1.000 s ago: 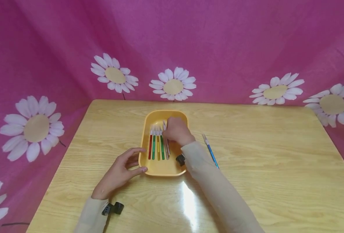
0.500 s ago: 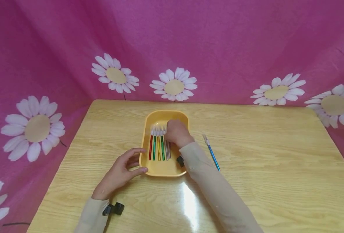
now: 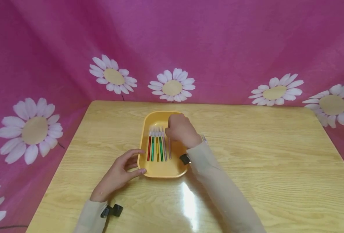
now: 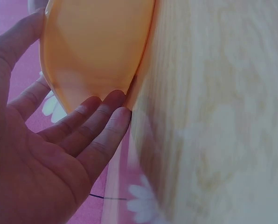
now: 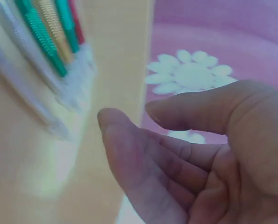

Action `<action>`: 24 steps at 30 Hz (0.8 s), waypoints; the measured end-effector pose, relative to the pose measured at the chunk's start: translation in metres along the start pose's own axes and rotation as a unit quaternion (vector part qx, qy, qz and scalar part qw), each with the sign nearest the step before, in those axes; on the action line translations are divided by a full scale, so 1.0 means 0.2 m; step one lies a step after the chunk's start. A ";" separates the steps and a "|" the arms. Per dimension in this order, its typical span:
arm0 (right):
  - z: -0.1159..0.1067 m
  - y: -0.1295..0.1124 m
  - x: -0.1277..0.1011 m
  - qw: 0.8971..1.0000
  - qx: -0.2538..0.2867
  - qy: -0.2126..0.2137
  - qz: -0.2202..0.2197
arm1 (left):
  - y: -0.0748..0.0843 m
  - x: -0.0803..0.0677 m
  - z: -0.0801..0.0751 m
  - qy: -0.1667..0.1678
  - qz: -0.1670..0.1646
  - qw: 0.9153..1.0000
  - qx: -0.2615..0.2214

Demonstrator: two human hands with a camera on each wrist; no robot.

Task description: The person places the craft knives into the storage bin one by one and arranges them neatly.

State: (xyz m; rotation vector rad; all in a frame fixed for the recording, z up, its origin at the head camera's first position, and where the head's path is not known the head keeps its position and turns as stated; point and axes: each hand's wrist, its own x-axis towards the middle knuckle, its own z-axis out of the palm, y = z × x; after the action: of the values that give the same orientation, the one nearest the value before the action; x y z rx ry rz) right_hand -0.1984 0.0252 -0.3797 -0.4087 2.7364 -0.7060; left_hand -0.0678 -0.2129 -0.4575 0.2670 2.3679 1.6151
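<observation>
A yellow tray (image 3: 143,136) stands mid-table. In it several thin brushes (image 3: 156,149) lie side by side, with red, green and yellow handles. One pale brush (image 3: 169,149) lies slightly apart on their right. My right hand (image 3: 174,130) hovers over the tray's far right part. In the right wrist view its fingers (image 5: 129,154) are loosely curled and hold nothing, with the brushes (image 5: 45,28) just beyond. My left hand (image 3: 134,161) touches the tray's near left corner. Its fingers (image 4: 97,116) lie fairly straight against the tray wall (image 4: 97,46).
The tip of another brush (image 3: 203,138) shows on the wooden table (image 3: 262,155), right of the tray; my right sleeve (image 3: 218,187) hides the rest of it. A pink cloth with white daisies (image 3: 172,87) hangs behind and on both sides.
My right hand has lifted off the row of brushes and shifted right and away. One pale brush now lies apart. My forearm now covers the blue brush. The left hand has stayed.
</observation>
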 end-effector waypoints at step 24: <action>-0.11 0.53 -0.30 0.996 0.022 0.067 0.050 | 0.00 0.00 0.01 0.003 0.009 1.000 0.006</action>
State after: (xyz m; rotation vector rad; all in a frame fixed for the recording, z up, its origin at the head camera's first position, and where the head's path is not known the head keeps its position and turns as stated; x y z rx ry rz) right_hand -0.1712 0.1438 -0.4033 -0.2199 2.8373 -0.7935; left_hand -0.0667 -0.2121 -0.4587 0.2870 2.3869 1.6137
